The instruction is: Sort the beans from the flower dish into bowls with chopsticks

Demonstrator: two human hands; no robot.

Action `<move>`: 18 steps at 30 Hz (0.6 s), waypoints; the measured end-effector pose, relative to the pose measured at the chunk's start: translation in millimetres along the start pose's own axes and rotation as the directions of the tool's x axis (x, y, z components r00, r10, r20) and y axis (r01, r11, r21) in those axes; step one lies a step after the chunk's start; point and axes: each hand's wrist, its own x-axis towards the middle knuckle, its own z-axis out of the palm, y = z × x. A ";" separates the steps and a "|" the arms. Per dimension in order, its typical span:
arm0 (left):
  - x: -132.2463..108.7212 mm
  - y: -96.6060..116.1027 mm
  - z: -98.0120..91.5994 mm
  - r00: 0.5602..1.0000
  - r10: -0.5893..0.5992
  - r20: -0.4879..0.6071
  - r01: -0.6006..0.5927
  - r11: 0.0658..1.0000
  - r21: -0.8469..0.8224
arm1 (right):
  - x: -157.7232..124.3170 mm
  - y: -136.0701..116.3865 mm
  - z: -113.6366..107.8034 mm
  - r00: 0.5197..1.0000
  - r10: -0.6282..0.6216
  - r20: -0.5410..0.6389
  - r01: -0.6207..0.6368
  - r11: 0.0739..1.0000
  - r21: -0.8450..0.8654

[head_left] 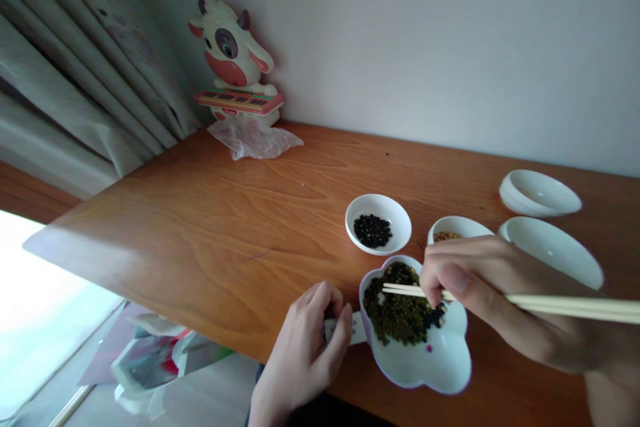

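My right hand (pixel 495 300) is closed around a pair of light wooden chopsticks (pixel 560 303). Their tips point left and reach into the beans in a white flower-shaped bowl (pixel 445 367) with a lilac rim. Green beans (pixel 405 323), mixed with some black ones, fill the upper left of that bowl, and a small pink speck lies below them. At the bowl's left side, my left hand (pixel 305 347) rests with curled fingers, its thumb and forefinger around a white printed tag (pixel 356 329). Whether the tag is joined to the bowl, I cannot tell.
Behind stands a small white bowl (pixel 400 227) of black beans. Another bowl (pixel 470 225), partly behind my right hand, holds tan grains. Two more white bowls (pixel 540 193) (pixel 555 247) stand right. A cow toy keyboard (pixel 240 100) and clear plastic bag (pixel 255 140) sit far left.
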 end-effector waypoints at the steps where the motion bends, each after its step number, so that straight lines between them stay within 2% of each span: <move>1: 0.4 0.5 -0.2 1.000 0.001 0.002 -0.001 1.000 -0.004 | 1.3 0.5 1.9 0.999 0.004 0.033 -0.005 1.000 0.014; 3: 0.8 1.2 -0.5 1.000 0.004 0.002 -0.004 1.000 -0.009 | 2.9 1.8 5.1 0.993 0.026 0.118 -0.030 0.999 0.035; 6: 0.1 1.5 -0.8 1.000 0.004 -0.001 -0.004 1.000 -0.011 | 5.8 2.3 8.0 0.986 0.050 0.157 -0.056 0.998 0.032; 10: -1.7 0.9 -0.6 1.000 0.007 0.002 -0.007 1.000 -0.016 | 10.8 3.5 10.5 0.981 0.084 0.172 -0.092 0.995 0.037; 18: -1.4 0.1 -0.4 1.000 0.005 -0.005 -0.005 1.000 -0.019 | 11.2 13.7 16.4 0.985 0.013 0.173 -0.025 0.997 0.068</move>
